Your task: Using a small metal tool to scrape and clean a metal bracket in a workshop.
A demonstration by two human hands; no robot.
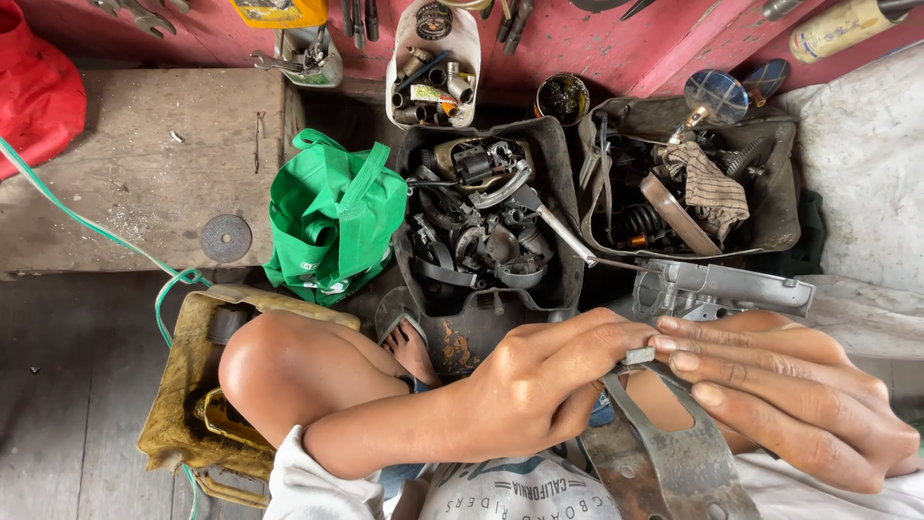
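Observation:
My left hand [539,380] pinches a small grey metal piece [639,356] between thumb and forefinger at the top of a rusty forked metal bracket [664,462]. My right hand [789,395] lies flat beside it, its fingertips touching the same small piece and the bracket's upper arm. The bracket rests on my lap, its lower end cut off by the frame edge. My bare knee [289,366] is to the left.
A black tub of dark metal engine parts [486,236] sits ahead, a second tub with springs and a striped rag [707,188] to its right. A green bag [332,217], a grey cast metal part [722,289], a wooden bench [144,164] and a yellow can [188,385] surround me.

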